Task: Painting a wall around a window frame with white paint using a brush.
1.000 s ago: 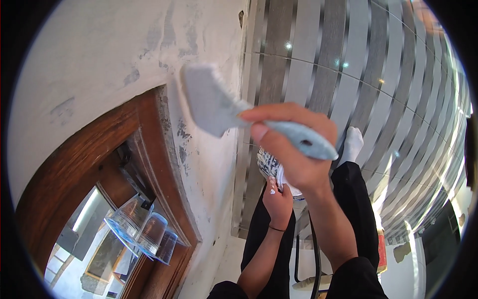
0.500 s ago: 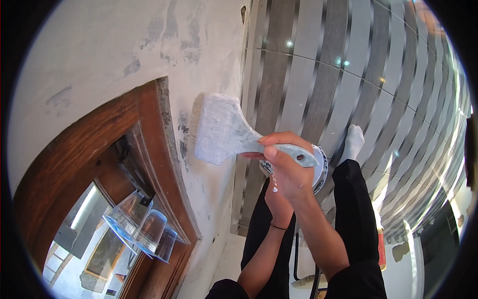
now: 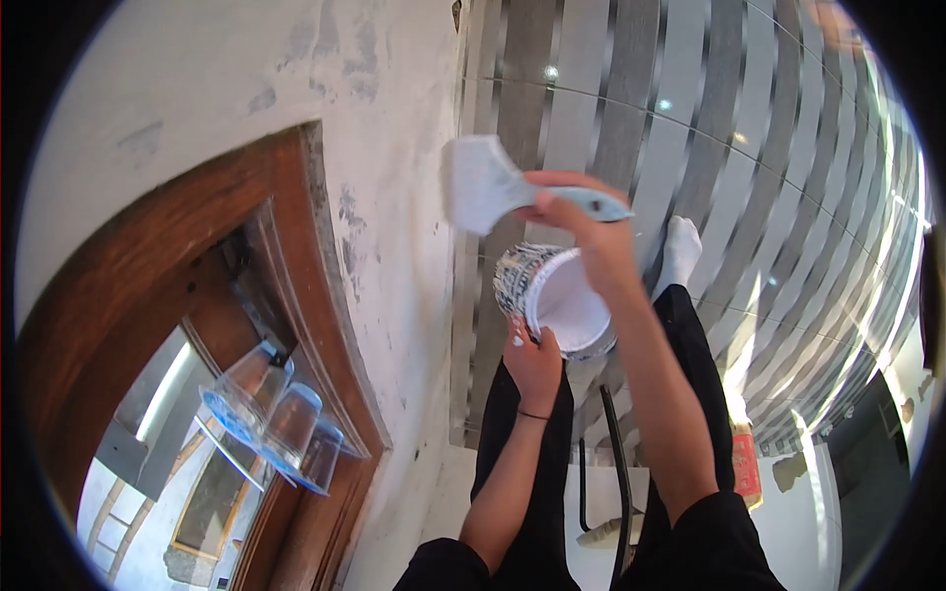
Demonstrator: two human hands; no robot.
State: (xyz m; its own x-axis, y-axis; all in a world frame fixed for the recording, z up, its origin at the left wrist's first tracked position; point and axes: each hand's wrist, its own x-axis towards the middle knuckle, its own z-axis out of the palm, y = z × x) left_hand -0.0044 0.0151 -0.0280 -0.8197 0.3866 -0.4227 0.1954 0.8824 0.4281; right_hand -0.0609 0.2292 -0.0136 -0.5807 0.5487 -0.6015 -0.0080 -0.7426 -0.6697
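Observation:
My right hand (image 3: 581, 212) is closed around the pale handle of a wide, white-coated paintbrush (image 3: 483, 185). The bristle end points left and sits beside the plastered wall (image 3: 399, 148); motion blurs it, and I cannot tell whether it touches. Lower down, my left hand (image 3: 534, 366) grips the near rim of a paint bucket (image 3: 514, 281), thumb over the edge. White paint (image 3: 572, 307) coats the bucket's inside, and its outer wall is splattered and patterned. A white spot of paint shows on the left fingers. My right forearm covers part of the bucket's right side.
A brown wooden frame (image 3: 296, 197) with a mirror-like pane stands at the left, with clear blue-rimmed cups (image 3: 294, 424) hanging in front. Grey striped tiles (image 3: 631, 118) spread beyond my socked foot (image 3: 680, 251). Black metal tubing (image 3: 619, 473) and a red object (image 3: 746, 468) lie lower right.
The paintbrush has moved up and to the right, off the patch of wall near the frame's corner. The bucket and my left hand, partly hidden before, now show more fully.

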